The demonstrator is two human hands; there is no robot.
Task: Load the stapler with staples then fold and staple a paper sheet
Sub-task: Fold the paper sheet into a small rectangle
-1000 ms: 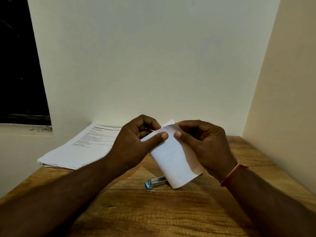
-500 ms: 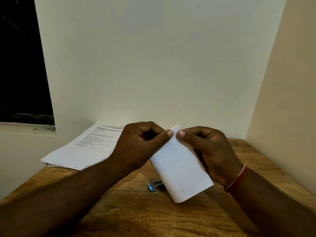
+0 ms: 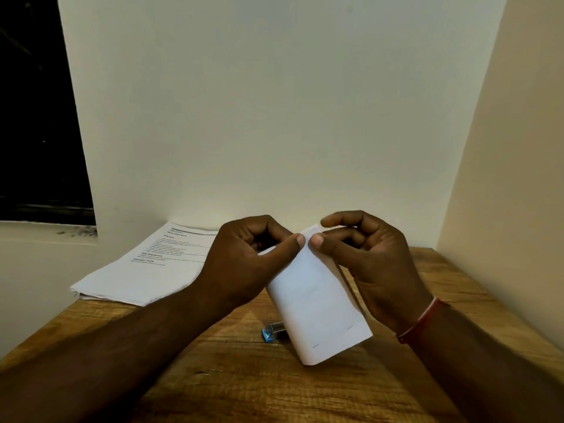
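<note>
1. Folded paper sheet [image 3: 317, 303]: white, folded into a narrow strip and held up over the middle of the wooden tabletop [image 3: 232, 389]. It is tilted, with the top end toward the far edge and the rounded fold at the bottom, nearer the front edge. I cannot tell whether the bottom fold touches the wood.
2. Left hand [image 3: 244, 257]: pinches the top end of the sheet. The thumb lies flat on the near face and the fingers are curled behind.
3. Right hand [image 3: 375, 264]: pinches the same top end from the other side, with the thumb tip just beside the left thumb tip. The fingers are curled behind the sheet and the index finger arches above the upper corner.
4. Red band [image 3: 422, 320] on the right wrist.
5. Stapler [image 3: 271, 331]: lies on the tabletop near its middle, behind the lower part of the sheet. Only a blue end and a short stretch of the body show. Neither hand touches it. Staple load cannot be told.
6. Stack of printed papers [image 3: 143, 270]: lies flat at the far left corner of the tabletop, its near corner overhanging the left edge. It is partly hidden by the left forearm.
</note>
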